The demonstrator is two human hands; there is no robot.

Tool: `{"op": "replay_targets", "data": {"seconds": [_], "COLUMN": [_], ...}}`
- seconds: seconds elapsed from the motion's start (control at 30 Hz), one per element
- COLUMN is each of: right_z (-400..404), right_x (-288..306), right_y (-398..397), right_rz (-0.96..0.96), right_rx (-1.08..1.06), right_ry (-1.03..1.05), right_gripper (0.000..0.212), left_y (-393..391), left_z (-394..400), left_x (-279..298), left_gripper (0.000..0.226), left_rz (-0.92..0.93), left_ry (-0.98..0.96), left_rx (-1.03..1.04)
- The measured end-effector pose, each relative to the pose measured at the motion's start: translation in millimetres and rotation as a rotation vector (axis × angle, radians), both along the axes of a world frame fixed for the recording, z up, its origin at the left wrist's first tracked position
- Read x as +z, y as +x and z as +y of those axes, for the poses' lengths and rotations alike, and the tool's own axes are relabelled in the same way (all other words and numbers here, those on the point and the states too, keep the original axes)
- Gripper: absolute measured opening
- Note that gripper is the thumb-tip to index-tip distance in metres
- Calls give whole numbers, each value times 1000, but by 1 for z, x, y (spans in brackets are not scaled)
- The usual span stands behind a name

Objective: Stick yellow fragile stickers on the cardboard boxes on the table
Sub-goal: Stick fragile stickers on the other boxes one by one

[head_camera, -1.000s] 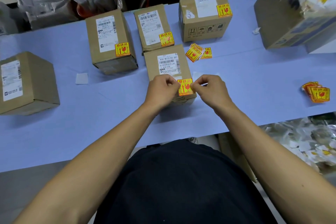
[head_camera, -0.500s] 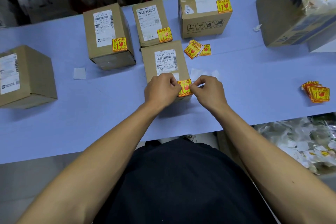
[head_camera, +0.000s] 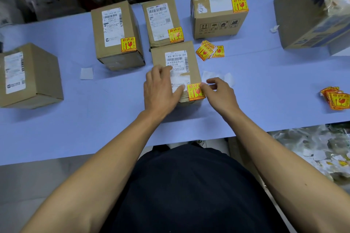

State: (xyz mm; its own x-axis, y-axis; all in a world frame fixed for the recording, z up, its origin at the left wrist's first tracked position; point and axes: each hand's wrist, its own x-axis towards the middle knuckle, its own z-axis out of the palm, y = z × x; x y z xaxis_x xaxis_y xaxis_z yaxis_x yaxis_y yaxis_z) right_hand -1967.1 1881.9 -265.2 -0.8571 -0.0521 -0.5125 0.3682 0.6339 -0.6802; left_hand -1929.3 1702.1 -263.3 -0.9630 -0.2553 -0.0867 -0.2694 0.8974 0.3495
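Observation:
A small cardboard box (head_camera: pixel 158 56) with a white shipping label stands on the blue table (head_camera: pixel 94 119) in front of me. A yellow fragile sticker (head_camera: pixel 195 91) lies on the box's near right corner. My left hand (head_camera: pixel 161 91) rests flat on the box top with straight fingers, its thumb beside the sticker's left edge. My right hand (head_camera: pixel 220 94) has curled fingers and pinches the sticker's right edge at the box corner.
Three stickered boxes (head_camera: pixel 132 24) (head_camera: pixel 175 12) (head_camera: pixel 217 26) stand behind. An unstickered box (head_camera: pixel 43 70) sits far left, a large carton (head_camera: pixel 303 15) far right. Loose sticker piles (head_camera: pixel 206 50) (head_camera: pixel 337 99) and white backing papers (head_camera: pixel 86 73) (head_camera: pixel 227 78) lie on the table.
My left hand let go of the sticker and spread flat over the box top. The sticker now lies down on the box corner. My right hand stays at its right edge.

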Motion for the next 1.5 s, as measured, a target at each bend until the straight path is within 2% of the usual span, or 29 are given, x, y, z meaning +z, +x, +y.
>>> {"op": "replay_targets", "data": {"seconds": [0.03,0.1,0.17,0.37,0.43,0.57,0.6,0.7,0.83,0.97,1.03,1.13,1.23,1.5], "right_z": [-7,-24,-37,-36,-29,-10,-6,-4,-26,-45,-48,-50,-51,-96], "right_x": [-1,-4,-9,-15,-16,-20,-21,-25,-26,-33,-37,-37,-31,-3], "right_y": [-1,-3,-2,11,14,23,23,9,-32,-53,-54,-54,-47,10], "right_rz": [-4,-15,-34,-34,-16,1,-5,-46,-145,-265,-270,-265,-230,-162], "right_rx": [3,-2,-5,75,120,163,168,108,-27,40,51,36,28,83], "right_ry": [-10,-8,20,27,5,-80,-113,-193,-268,-342,-356,-351,-344,-380], "right_gripper": [52,65,73,88,81,49,48,72,77,72,67,71,56,43], "left_y": [4,10,14,14,13,13,13,8,-14,-32,-35,-36,-30,38], "left_z": [-3,-5,-4,-5,-6,-7,-8,-14,-23,-28,-29,-30,-30,-69], "left_x": [-4,-10,-15,-16,-18,-20,-21,-23,-28,-30,-31,-34,-31,3], "left_gripper": [71,82,87,88,87,88,89,92,91,65,62,53,44,31], "left_rz": [-13,-85,-150,-137,-134,-104,-92,-66,-149,-151,-143,-137,-117,6], "left_ry": [57,288,473,497,504,525,541,687,959,1127,1149,1158,1190,1178], "left_rx": [17,125,205,190,184,187,205,366,592,590,599,596,595,601]}}
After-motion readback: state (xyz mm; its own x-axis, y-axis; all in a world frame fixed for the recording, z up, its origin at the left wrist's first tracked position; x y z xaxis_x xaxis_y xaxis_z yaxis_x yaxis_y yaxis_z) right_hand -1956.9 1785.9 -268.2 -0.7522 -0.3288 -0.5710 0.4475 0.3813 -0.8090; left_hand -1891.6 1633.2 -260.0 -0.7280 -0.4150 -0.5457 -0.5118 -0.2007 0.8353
